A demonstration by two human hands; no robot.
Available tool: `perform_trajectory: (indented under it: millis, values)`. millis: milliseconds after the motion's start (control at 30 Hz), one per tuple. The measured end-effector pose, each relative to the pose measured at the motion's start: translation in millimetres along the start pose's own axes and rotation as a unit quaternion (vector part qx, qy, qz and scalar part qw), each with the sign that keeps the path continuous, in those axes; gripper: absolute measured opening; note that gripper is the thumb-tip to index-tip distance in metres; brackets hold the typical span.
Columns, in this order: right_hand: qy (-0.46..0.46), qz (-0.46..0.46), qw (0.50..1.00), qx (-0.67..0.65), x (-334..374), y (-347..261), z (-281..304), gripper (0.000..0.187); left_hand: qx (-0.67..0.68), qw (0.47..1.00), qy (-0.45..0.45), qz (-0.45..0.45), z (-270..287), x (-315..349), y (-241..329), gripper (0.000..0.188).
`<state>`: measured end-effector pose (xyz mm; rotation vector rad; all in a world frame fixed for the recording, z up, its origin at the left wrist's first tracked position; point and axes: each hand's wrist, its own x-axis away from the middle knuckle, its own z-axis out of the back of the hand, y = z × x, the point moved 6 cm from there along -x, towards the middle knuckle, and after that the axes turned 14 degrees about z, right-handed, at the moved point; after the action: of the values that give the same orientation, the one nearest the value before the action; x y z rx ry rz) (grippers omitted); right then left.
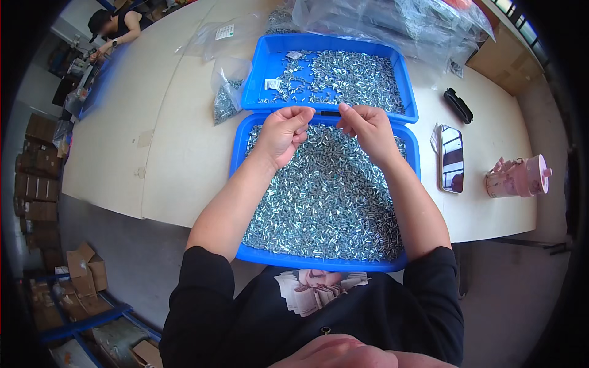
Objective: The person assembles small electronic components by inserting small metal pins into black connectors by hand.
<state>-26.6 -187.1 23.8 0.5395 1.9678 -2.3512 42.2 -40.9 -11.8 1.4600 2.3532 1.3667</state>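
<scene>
While above blue bin [331,264], between phone [451,158] and bag [226,103], both hands [283,134] [372,129] in fingertip pinches on a dark rod [330,113].

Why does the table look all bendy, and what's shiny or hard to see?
In the head view, the table curves because the lens is fisheye, and the corners go black; in the head view, the metal bits glint and the phone reflects bright patches; also in the head view, the dark piece between left hand and right hand is too small to make out well.

No text readable — white label [225,32] on clear bag [214,47] too small.
</scene>
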Motion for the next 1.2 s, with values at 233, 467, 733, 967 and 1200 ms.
perform_trajectory:
  millis: [233,467,733,967,1200]
  values:
    - [-0.060,-0.119,0.985,-0.111,3,13,-9,0.051,-0.039,0.997,0.048,-0.051,-3,5,7,0.013]
    - [-0.082,-0.108,0.984,-0.118,3,16,-9,0.051,-0.050,0.998,0.026,-0.032,-12,11,14,0.021]
    - [-0.073,-0.119,0.980,-0.143,2,23,-9,0.034,-0.327,0.928,0.110,-0.139,-4,7,15,0.019]
    - [-0.086,0.071,0.990,0.087,0,10,-9,0.018,-0.474,0.836,0.133,-0.241,-17,10,14,0.014]
    - [-0.070,0.259,0.920,0.284,2,-15,-7,0.011,-0.514,0.827,0.150,-0.172,-14,7,11,0.024]
